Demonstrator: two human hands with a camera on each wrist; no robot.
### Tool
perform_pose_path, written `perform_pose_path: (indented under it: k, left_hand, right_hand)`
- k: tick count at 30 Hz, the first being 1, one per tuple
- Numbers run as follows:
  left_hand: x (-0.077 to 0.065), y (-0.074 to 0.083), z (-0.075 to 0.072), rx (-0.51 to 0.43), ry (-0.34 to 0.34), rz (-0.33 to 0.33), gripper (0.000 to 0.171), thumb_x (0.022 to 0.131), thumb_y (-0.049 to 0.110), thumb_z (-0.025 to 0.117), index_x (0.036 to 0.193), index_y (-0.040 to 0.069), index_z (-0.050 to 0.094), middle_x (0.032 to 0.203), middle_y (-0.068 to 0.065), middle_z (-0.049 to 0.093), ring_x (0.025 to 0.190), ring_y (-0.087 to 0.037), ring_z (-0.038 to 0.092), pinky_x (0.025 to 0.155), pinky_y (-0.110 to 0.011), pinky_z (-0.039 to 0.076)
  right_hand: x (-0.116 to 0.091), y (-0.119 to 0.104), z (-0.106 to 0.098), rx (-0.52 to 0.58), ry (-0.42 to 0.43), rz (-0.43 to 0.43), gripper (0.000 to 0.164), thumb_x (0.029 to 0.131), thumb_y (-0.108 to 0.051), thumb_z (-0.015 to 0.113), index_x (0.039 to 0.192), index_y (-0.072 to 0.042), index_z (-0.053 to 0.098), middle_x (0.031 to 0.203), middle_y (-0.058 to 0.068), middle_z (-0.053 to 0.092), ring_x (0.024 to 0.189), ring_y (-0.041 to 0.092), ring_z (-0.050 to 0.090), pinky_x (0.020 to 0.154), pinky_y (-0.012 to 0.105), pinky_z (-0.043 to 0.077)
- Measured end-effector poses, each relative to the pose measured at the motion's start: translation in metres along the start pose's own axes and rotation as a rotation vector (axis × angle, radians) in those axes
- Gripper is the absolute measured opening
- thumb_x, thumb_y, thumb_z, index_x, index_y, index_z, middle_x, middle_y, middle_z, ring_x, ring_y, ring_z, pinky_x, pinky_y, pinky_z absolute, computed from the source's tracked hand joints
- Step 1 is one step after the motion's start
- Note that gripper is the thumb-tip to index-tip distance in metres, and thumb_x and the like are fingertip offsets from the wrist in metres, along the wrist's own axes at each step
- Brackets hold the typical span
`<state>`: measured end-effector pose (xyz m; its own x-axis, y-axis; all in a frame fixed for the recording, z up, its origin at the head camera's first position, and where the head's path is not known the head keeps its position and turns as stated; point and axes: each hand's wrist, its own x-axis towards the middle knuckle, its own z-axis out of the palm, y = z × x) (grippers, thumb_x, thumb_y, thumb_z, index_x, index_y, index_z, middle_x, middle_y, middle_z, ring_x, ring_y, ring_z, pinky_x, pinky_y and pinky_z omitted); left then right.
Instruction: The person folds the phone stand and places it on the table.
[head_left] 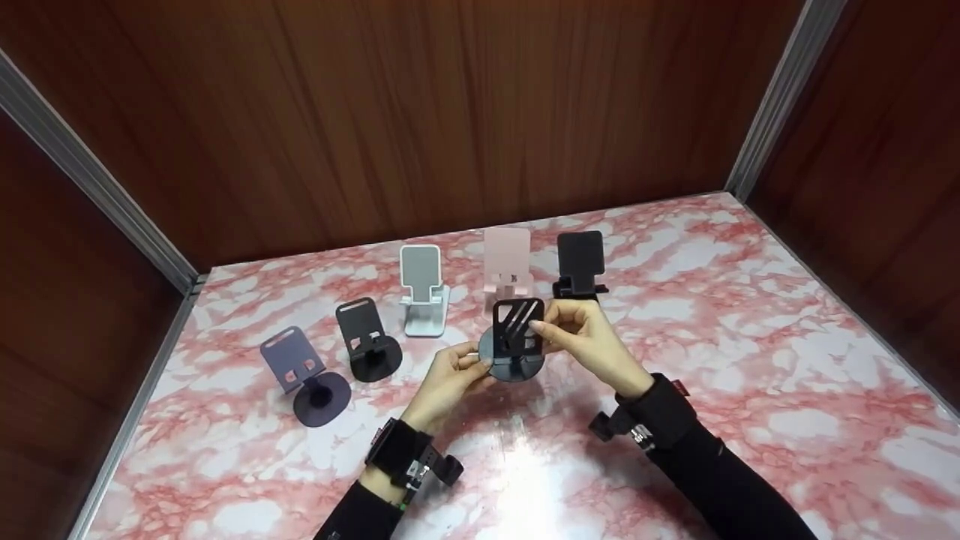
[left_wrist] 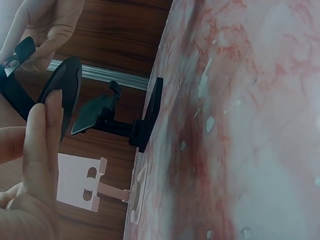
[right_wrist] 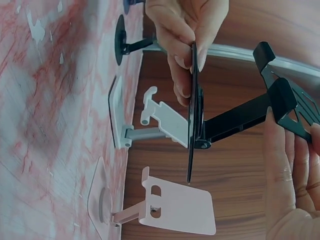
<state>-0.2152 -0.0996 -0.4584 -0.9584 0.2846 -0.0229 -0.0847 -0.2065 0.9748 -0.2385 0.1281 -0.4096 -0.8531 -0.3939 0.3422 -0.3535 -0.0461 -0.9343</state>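
Note:
Both hands hold a black phone stand with a round base and a slotted back plate, raised above the table in the wrist views. My left hand pinches the edge of its round base between thumb and fingers. With thumb and fingers, my right hand grips the slotted plate at its right side. A folding arm joins plate and base. Just behind the hands stand a pink phone stand and a black one with a solid plate.
Left of the hands stand a white phone stand, a smaller black one with a round base and a purple one. The red-and-white marbled table meets wooden panels at the back and sides.

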Motion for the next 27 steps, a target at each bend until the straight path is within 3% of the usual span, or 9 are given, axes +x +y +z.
perform_pose_path:
  k: [7,17,21,27]
  left_hand:
    - [-0.0007,0.0023,0.0001,0.103,0.021,0.04,0.034,0.095,-0.006,0.054,0.127,-0.016,0.05,0.106,-0.022,0.068,0.078,-0.011,0.067,0.079,-0.034,0.057]
    - [-0.0016,0.0014,0.0007,0.086,0.007,0.152,0.032,0.094,-0.01,0.053,0.124,-0.019,0.048,0.106,-0.024,0.066,0.087,-0.017,0.068,0.086,-0.046,0.053]
    - [-0.0018,0.0029,0.0012,0.129,0.024,0.184,0.029,0.093,-0.01,0.054,0.121,-0.018,0.05,0.104,-0.023,0.067,0.086,-0.015,0.067,0.083,-0.042,0.056]
    - [-0.0018,0.0034,0.0005,0.189,0.042,0.234,0.027,0.093,-0.011,0.055,0.119,-0.017,0.053,0.103,-0.024,0.067,0.084,-0.014,0.068,0.082,-0.046,0.055]
  right_hand:
    - [-0.0011,-0.0013,0.0013,0.019,-0.008,0.013,0.024,0.093,-0.006,0.066,0.079,0.011,0.057,0.075,0.014,0.063,0.063,0.017,0.064,0.064,0.041,0.059]
    - [-0.0021,-0.0018,0.0027,0.033,-0.044,0.035,0.025,0.093,-0.007,0.065,0.08,0.012,0.056,0.074,0.011,0.059,0.063,0.018,0.064,0.062,0.041,0.059]
    - [-0.0021,-0.0014,0.0033,0.048,-0.067,0.056,0.026,0.094,-0.008,0.065,0.079,0.012,0.056,0.073,0.01,0.061,0.06,0.019,0.065,0.06,0.041,0.059]
    - [-0.0023,0.0003,0.0045,0.067,-0.085,0.1,0.03,0.094,-0.008,0.064,0.078,0.014,0.052,0.07,0.011,0.063,0.056,0.02,0.065,0.057,0.047,0.058]
